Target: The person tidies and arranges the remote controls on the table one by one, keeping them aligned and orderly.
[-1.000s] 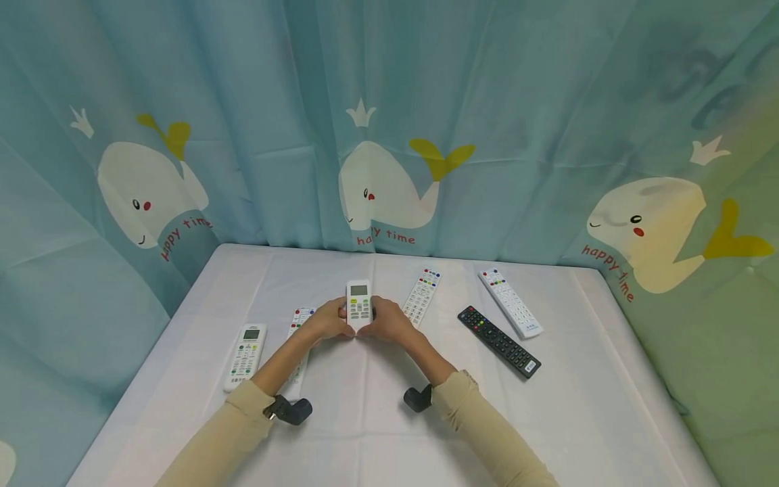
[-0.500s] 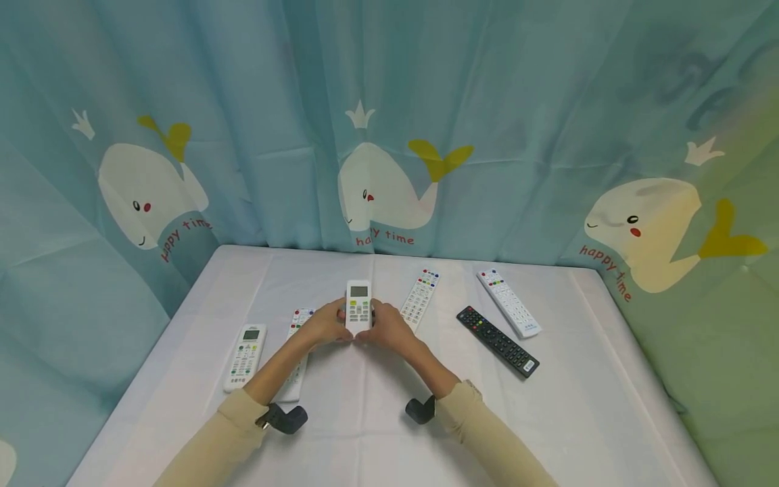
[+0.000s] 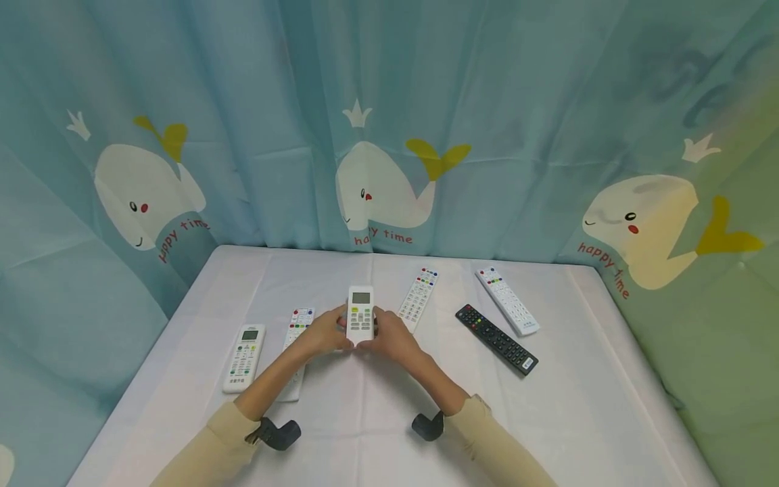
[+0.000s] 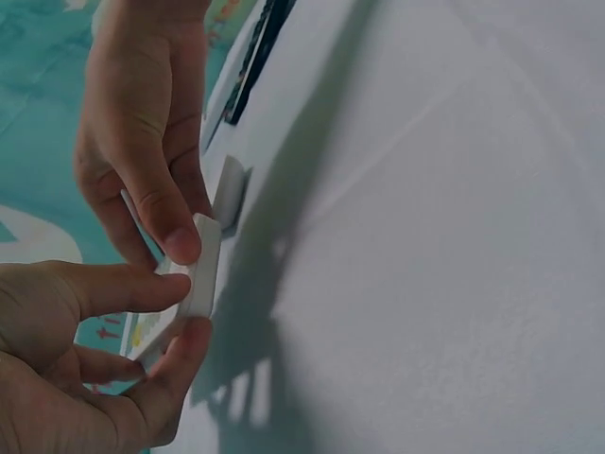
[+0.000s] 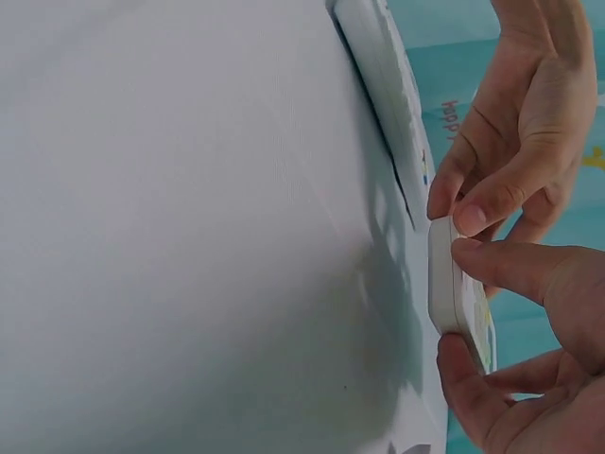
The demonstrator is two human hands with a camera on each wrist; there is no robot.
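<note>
A white air-conditioner remote [image 3: 360, 316] with a small grey screen is held up over the middle of the table, its screen end away from me. My left hand [image 3: 324, 331] grips its left side and my right hand [image 3: 392, 333] its right side. In the left wrist view both thumbs meet near the end of the remote [image 4: 202, 270], which is off the cloth. The right wrist view shows fingers curled under the remote's edge [image 5: 442, 274]. Just left of my left hand lies a white remote [image 3: 295, 389], partly hidden by the forearm; another white remote [image 3: 418, 297] lies behind my right hand.
A white remote with a screen [image 3: 245, 358] lies at the left. At the right lie a black remote [image 3: 497, 340] and a white remote [image 3: 508, 302]. All rest on a white tablecloth [image 3: 365, 439]. A blue whale-print curtain [image 3: 255, 101] hangs behind the table.
Both hands have drawn the air-conditioner remote slightly toward me, keeping their grip. My forearms have shifted back a little. The other remotes stay where they were.
</note>
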